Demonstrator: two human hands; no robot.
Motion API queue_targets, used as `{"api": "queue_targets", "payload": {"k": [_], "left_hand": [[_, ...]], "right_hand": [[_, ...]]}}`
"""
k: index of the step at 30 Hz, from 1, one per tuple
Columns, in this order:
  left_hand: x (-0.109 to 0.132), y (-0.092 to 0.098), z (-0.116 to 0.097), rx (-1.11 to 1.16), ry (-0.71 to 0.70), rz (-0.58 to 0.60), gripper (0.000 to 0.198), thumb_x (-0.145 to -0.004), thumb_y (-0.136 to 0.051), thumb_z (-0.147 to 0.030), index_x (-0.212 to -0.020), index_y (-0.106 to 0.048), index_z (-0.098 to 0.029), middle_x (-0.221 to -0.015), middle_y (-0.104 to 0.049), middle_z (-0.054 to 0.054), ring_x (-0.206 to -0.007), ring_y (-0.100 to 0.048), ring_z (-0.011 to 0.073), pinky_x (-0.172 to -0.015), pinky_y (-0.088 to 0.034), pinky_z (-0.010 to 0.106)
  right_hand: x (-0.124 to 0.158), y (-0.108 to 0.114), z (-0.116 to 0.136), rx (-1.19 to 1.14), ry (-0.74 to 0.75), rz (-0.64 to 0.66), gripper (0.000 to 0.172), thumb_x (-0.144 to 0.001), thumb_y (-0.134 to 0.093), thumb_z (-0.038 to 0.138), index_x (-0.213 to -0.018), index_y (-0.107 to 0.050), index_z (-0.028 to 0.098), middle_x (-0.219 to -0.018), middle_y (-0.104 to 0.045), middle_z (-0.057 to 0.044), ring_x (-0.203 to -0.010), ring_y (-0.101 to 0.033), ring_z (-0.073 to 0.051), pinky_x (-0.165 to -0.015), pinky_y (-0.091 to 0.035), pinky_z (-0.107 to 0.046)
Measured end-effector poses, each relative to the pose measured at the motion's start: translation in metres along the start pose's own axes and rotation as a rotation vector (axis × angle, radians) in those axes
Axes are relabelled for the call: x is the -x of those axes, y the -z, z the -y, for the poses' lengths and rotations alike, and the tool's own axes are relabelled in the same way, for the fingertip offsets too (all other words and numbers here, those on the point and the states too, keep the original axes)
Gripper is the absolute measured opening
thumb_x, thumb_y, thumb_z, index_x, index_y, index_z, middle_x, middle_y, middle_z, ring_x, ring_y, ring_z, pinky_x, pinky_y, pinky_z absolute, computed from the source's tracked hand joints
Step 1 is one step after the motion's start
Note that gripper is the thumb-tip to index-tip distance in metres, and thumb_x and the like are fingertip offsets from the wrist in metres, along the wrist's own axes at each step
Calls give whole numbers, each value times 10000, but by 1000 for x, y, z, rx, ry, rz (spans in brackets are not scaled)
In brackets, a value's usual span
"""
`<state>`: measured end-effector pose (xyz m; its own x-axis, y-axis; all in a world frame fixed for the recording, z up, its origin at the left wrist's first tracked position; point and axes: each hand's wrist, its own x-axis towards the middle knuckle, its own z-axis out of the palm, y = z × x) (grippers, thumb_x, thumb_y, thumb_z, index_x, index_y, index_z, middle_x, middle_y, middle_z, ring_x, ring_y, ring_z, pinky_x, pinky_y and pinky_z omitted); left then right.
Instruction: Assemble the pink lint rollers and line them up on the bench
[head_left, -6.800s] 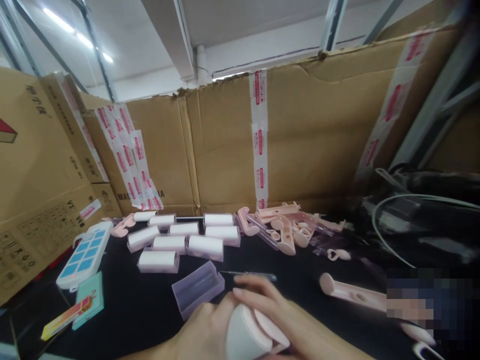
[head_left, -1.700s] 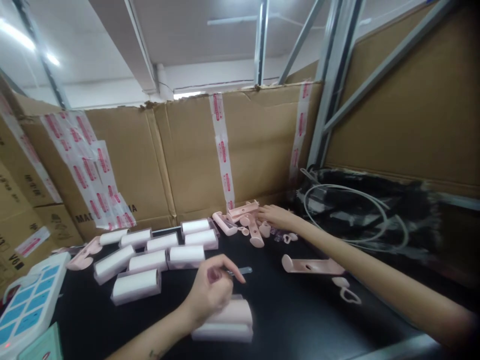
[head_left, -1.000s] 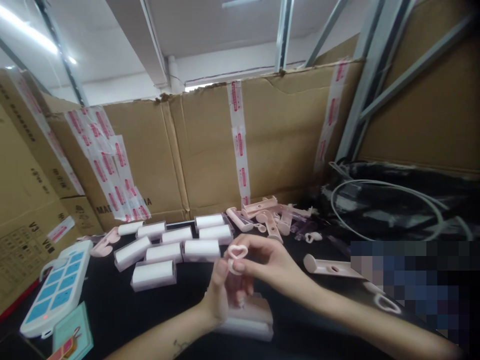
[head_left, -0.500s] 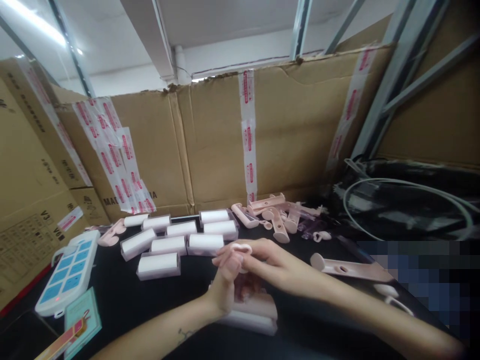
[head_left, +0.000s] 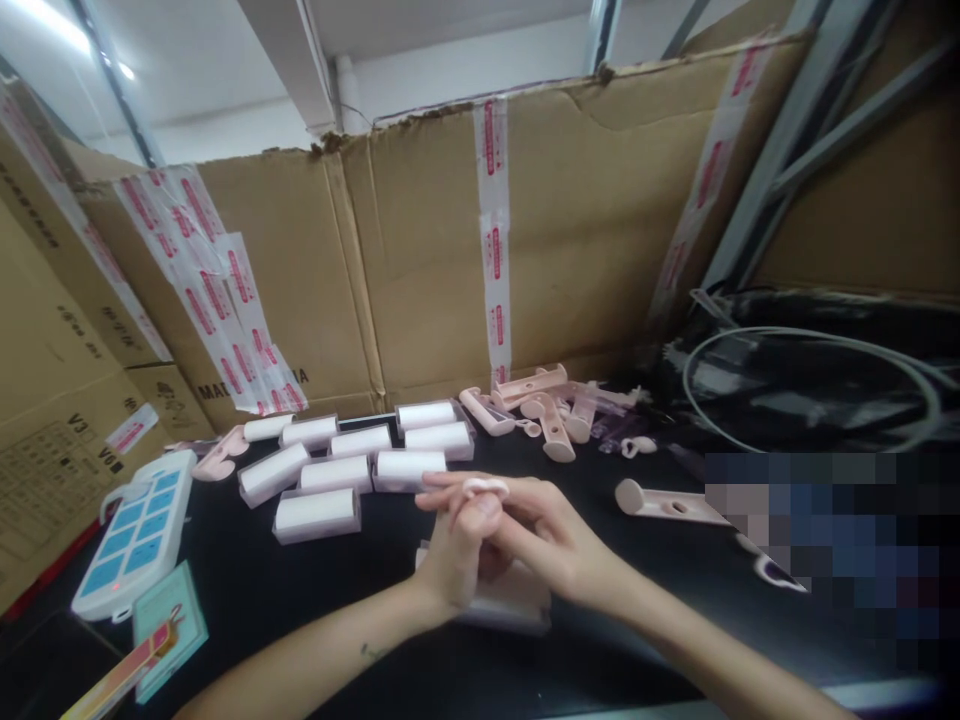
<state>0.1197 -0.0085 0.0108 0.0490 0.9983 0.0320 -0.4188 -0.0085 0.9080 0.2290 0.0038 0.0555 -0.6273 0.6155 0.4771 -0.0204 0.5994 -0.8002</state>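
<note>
Both my hands meet in front of me, closed around a small pink plastic loop piece (head_left: 486,488), whose rounded top shows between the fingers. My left hand (head_left: 456,550) has its thumb pressed up against the loop. From the other side, my right hand (head_left: 551,530) wraps its fingers over the piece; its lower part is hidden. Beneath the hands, a pink roll-shaped part in a clear case (head_left: 517,608) lies on the black table, partly covered.
Several white rolls in clear cases (head_left: 315,512) stand left of my hands. Pink plastic holders (head_left: 551,425) are heaped behind; another holder (head_left: 660,503) lies at right. A power strip (head_left: 135,540) and teal card (head_left: 171,630) are at left. Cardboard (head_left: 420,270) walls the back.
My left thumb has moved up and right, closer against the loop, and the hands are pressed more tightly together. The view has tilted slightly downward.
</note>
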Motion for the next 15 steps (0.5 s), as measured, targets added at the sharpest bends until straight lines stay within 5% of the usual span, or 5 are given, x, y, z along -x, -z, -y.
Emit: {"api": "queue_targets", "payload": {"k": [9, 15], "left_hand": [[-4, 10, 9, -22, -44, 164, 348, -663, -570, -520, -647, -503, -179, -428, -376, -59, -371, -328, 68, -375, -227, 214], [-5, 10, 2, -25, 14, 410, 623, -503, -557, -786, -521, -391, -186, -370, -275, -92, -296, -168, 13, -306, -94, 177]], "right_hand": [[2, -2, -1, -44, 20, -6, 301, -874, -510, 348, -1037, -688, 169, -1142, -654, -89, -1067, -594, -246, -904, -480, -347], [-17, 17, 2, -105, -175, 287, 388, -820, -553, 453, -981, -681, 124, -885, -696, -97, -906, -647, -265, -787, -517, -389]]}}
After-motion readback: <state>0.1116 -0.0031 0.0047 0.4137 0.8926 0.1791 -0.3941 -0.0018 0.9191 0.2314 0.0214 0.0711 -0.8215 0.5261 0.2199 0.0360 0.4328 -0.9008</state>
